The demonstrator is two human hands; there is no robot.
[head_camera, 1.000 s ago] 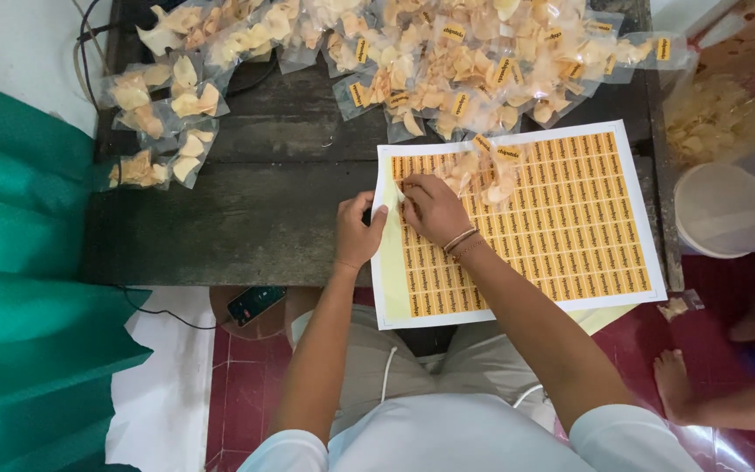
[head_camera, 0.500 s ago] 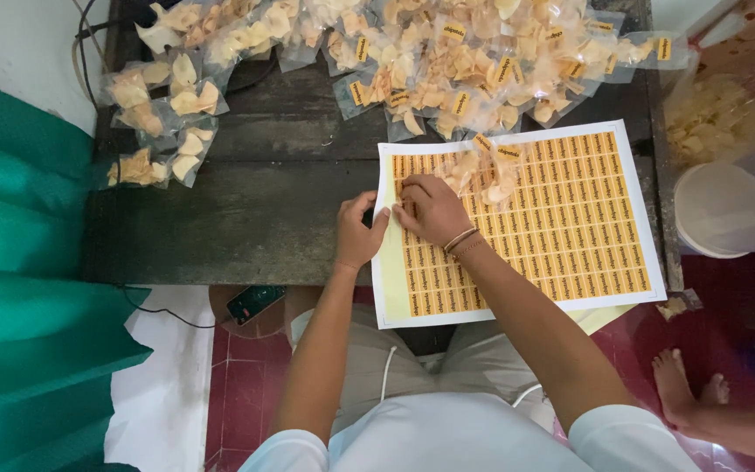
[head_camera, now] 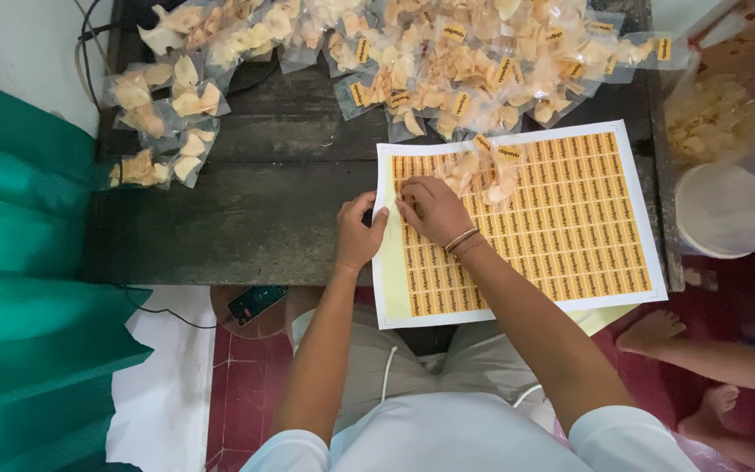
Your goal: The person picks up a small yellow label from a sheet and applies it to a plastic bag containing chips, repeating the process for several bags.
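Orange label sheet (head_camera: 570, 218) unmoved, hands likewise

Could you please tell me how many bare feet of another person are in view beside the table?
2: one foot by the table's lower right corner, a second foot below it near the right edge. More may lie outside the frame.

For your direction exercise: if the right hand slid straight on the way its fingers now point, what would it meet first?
The right hand points toward the sticker sheet's top-left corner; beyond that lies bare dark table, though depth is uncertain.
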